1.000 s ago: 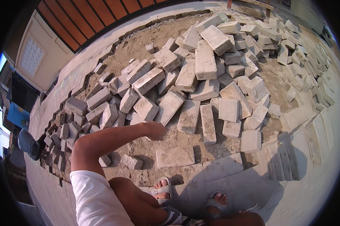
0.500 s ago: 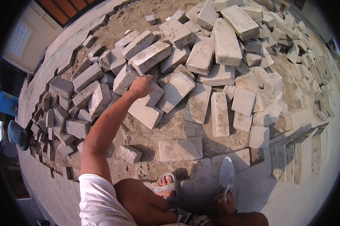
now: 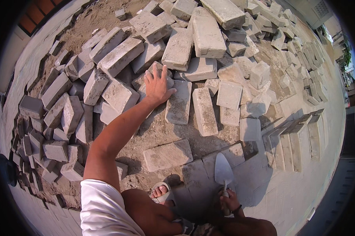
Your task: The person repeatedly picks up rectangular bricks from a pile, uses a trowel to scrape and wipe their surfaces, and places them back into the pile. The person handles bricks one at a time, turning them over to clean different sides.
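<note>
My left hand (image 3: 158,87) reaches into the pile of grey concrete paving blocks with its fingers spread. It lies over a partly hidden block (image 3: 169,80); whether the palm presses on it I cannot tell. A large pale block (image 3: 120,96) sits tilted just left of the hand, and a sand-stained one (image 3: 178,103) lies to its right. Down by my knee, my right hand (image 3: 230,201) is closed round the handle of a trowel (image 3: 223,170). The trowel's pointed metal blade is directed away from me, above the laid pavers.
A single block (image 3: 168,155) lies flat on the sand before my sandalled foot (image 3: 161,192). Several blocks stand on edge in a row (image 3: 295,145) at the right. Laid paving (image 3: 213,159) borders the sand, and more loose blocks (image 3: 55,151) are heaped at the left.
My view has turned to the right. The left hand has shifted right among the blocks, its fingers now spread, and blocks beside it lie differently. My right hand still grips the trowel.
</note>
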{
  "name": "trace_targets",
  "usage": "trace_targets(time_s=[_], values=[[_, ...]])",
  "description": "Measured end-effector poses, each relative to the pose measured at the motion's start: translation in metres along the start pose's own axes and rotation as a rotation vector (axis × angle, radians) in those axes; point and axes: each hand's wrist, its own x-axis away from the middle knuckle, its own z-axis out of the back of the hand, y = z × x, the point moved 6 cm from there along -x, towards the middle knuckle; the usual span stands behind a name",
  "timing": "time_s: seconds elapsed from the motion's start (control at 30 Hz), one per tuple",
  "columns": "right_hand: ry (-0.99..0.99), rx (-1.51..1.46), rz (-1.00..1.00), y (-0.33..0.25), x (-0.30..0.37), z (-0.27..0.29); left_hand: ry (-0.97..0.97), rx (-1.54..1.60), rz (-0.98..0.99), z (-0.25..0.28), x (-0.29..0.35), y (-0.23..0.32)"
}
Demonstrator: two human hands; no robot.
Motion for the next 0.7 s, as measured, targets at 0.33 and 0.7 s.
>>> trace_targets(time_s=[0.33,0.7], values=[[-0.003,-0.109,-0.016,0.005,0.003,-0.001,-0.042,-0.180,0.007,-0.014,-0.008,0.001],[0.010,-0.124,-0.019,-0.002,0.003,-0.002,-0.072,0.140,-0.001,0.049,0.016,-0.015]])
